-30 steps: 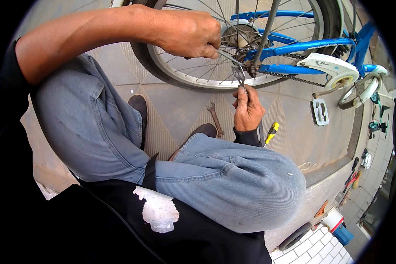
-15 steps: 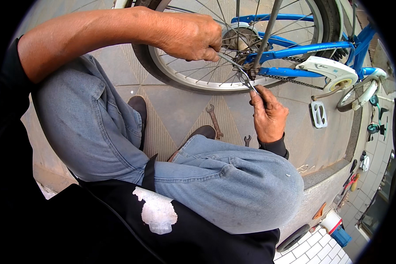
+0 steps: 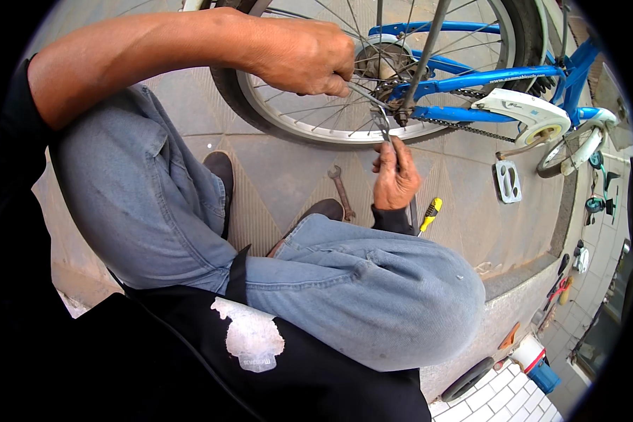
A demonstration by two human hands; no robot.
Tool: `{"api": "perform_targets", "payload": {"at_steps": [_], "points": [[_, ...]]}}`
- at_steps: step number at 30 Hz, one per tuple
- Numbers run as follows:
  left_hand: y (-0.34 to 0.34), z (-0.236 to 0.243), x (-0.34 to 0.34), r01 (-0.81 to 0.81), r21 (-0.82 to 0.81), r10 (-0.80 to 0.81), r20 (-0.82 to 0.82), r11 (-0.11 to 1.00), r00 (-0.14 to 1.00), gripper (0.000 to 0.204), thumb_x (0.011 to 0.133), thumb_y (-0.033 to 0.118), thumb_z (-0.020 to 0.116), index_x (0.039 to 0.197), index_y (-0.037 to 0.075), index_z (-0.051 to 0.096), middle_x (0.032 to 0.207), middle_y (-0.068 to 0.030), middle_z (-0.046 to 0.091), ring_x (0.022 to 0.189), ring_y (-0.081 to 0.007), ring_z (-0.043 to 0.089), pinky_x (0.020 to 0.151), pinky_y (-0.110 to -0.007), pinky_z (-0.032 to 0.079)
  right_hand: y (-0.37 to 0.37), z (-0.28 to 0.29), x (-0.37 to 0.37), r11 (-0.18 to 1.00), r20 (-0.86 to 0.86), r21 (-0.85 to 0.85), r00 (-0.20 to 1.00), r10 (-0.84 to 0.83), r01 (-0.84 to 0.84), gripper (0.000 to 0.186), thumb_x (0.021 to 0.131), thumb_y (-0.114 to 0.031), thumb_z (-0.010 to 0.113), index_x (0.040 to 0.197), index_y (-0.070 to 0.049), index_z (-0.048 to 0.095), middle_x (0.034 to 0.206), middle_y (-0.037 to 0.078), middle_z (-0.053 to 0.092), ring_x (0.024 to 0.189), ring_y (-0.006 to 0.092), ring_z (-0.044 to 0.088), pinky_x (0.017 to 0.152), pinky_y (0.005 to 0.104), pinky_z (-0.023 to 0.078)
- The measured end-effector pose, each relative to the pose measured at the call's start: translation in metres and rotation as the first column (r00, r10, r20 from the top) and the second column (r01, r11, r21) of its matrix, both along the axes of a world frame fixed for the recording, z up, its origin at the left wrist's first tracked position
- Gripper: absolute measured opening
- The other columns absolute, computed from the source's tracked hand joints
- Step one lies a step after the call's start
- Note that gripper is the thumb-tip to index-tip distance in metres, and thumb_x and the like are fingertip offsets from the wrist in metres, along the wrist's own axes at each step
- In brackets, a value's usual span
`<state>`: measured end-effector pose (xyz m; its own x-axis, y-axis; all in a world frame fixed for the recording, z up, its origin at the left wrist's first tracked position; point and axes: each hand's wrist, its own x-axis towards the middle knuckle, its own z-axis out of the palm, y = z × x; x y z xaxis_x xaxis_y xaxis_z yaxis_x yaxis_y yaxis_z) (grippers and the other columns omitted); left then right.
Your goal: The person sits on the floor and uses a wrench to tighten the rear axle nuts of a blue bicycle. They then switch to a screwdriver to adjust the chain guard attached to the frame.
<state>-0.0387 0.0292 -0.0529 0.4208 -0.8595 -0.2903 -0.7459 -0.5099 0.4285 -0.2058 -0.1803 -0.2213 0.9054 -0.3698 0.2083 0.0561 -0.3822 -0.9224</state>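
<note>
My left hand (image 3: 318,60) is closed round a thin metal tool (image 3: 364,93), which reaches to the rear axle (image 3: 403,112) of a blue bicycle (image 3: 506,74). Below the axle, my right hand (image 3: 395,176) pinches a metal spanner (image 3: 385,130), whose head meets the left-hand tool near the nut area; exact contact is unclear. The spoked rear wheel (image 3: 309,126) and chain (image 3: 482,129) surround this spot. On the paving, a rusty spanner (image 3: 341,190) lies left of my right hand and a yellow screwdriver (image 3: 429,214) lies to its right, partly behind my knee.
My bent jeans-clad legs (image 3: 344,295) are below the wheel. A pedal (image 3: 508,181) and white chain guard (image 3: 517,105) are at the right. Beyond a stone step edge (image 3: 503,281) lie assorted tools (image 3: 563,288), a blue-and-white container (image 3: 538,362) and a dark tyre (image 3: 464,380).
My right hand swung out to the right half a second ago and is now back left and higher with the spanner, uncovering the yellow screwdriver again. My left hand has barely moved.
</note>
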Motion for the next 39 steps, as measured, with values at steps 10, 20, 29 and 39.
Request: {"api": "perform_targets", "payload": {"at_steps": [10,20,29,39], "points": [[0.001,0.008,-0.002,-0.020,-0.022,0.019,-0.044,1.000,0.999,0.028,0.092,0.020,0.061,0.094,-0.007,0.069,0.066,-0.0189,0.065,0.058,-0.0244,0.065,0.059,-0.036,0.053,0.011,0.016,-0.002,0.996,-0.098,0.091,0.995,-0.013,0.022,0.017,0.092,-0.012,0.063,0.103,0.000,0.065,0.074,0.007,0.067,0.060,0.0090,0.061,0.052,0.0235,0.048],[0.002,-0.004,0.000,0.006,-0.012,-0.006,0.017,1.000,1.000,0.027,0.093,0.019,0.060,0.093,-0.007,0.069,0.067,-0.0183,0.066,0.058,-0.0234,0.065,0.058,-0.034,0.055,-0.025,0.116,0.017,0.923,-0.334,-0.232,0.916,0.220,-0.306,0.020,0.090,-0.015,0.066,0.100,0.001,0.068,0.073,0.011,0.066,0.065,0.0134,0.066,0.061,0.0259,0.050],[0.004,0.000,0.000,0.034,-0.045,-0.034,0.006,0.998,0.999,0.027,0.092,0.019,0.061,0.093,-0.007,0.069,0.068,-0.0180,0.066,0.058,-0.0245,0.065,0.061,-0.037,0.054,-0.017,0.063,-0.005,0.985,-0.221,-0.119,0.970,0.096,-0.125,0.024,0.089,-0.014,0.068,0.109,-0.001,0.067,0.085,0.010,0.070,0.074,0.0113,0.066,0.063,0.0256,0.052],[0.006,-0.002,0.001,0.023,-0.050,-0.022,0.008,0.999,1.000,0.028,0.091,0.020,0.061,0.092,-0.007,0.068,0.068,-0.0183,0.065,0.058,-0.0269,0.064,0.061,-0.038,0.053,0.010,0.003,-0.001,0.996,-0.039,0.086,0.999,-0.019,0.022,0.020,0.095,-0.019,0.060,0.105,-0.002,0.066,0.077,0.007,0.068,0.057,0.0091,0.060,0.051,0.0242,0.049]]}}
